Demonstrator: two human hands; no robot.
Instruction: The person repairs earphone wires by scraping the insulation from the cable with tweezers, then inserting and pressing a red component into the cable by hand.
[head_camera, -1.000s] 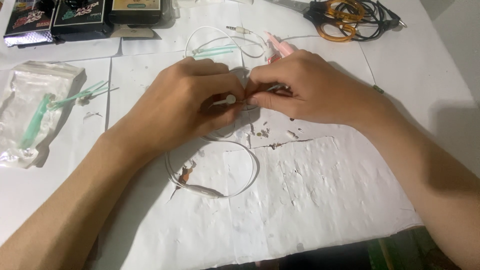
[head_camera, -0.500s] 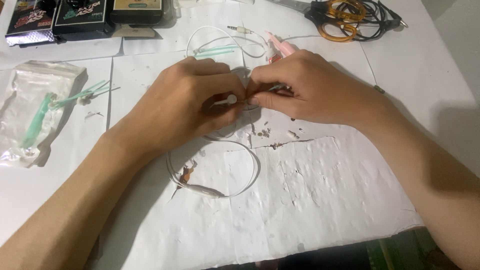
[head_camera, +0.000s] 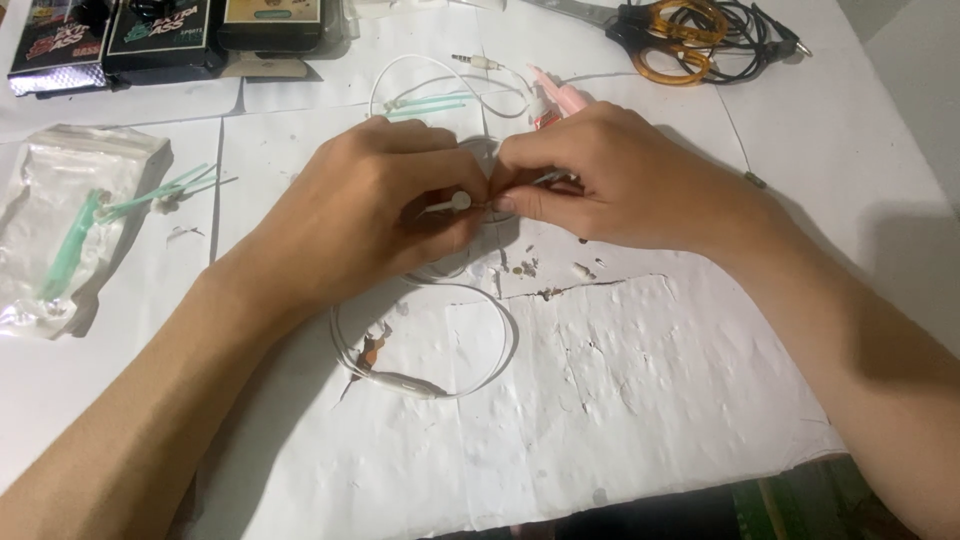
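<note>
A white paper-covered worktop (head_camera: 700, 420), its sheet crumpled and torn near the middle, fills the view; nothing of the room beyond it shows. Dark printed boxes (head_camera: 160, 40) line the far left edge, an amber-handled pair of scissors (head_camera: 680, 35) with a black cable lies at the far right corner, and a clear plastic bag of pale green sticks (head_camera: 70, 230) sits by the left edge. At the centre, the left hand (head_camera: 370, 220) pinches a small white earbud (head_camera: 460, 200), while the right hand (head_camera: 620, 180) grips the thin white earphone cable (head_camera: 480, 370) just beside it; the cable loops toward the near edge. The earphone looks light, limp and fragile, best held at the bud's shell.
</note>
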